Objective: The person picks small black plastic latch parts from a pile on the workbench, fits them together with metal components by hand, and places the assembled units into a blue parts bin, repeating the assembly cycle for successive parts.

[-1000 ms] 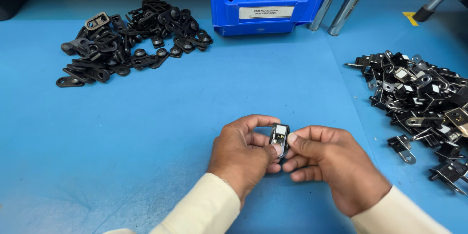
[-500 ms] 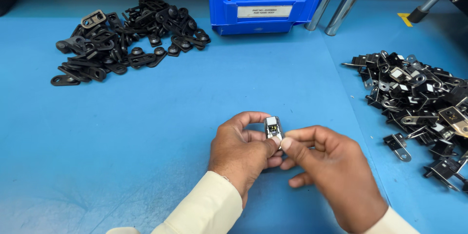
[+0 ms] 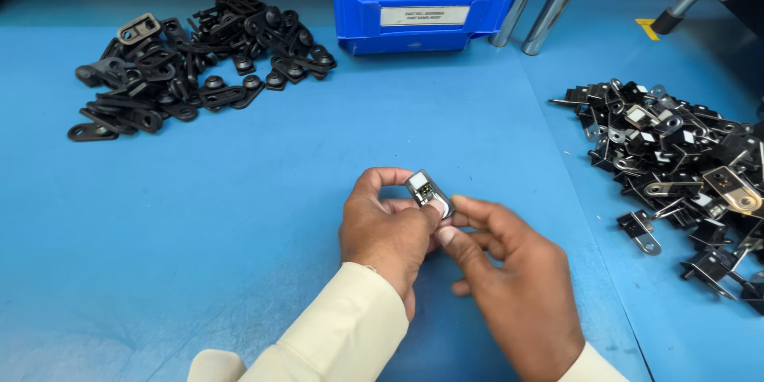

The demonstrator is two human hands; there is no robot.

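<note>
Small black-and-silver metal clip (image 3: 429,192): pinched jointly by left hand (image 3: 390,235) and right hand (image 3: 509,290) fingertips above blue table mat (image 3: 239,215). Loose black parts heaped left (image 3: 191,56); black-and-silver brackets heaped right (image 3: 676,159); blue plastic bin (image 3: 430,0) behind.

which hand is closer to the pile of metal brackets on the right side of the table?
Right. The right hand sits nearest the bracket pile; the left hand is farther, beyond the small part both hold.

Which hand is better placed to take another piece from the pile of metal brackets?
Probably the right hand: the bracket pile lies on its side, while the left hand grips the small part.
</note>
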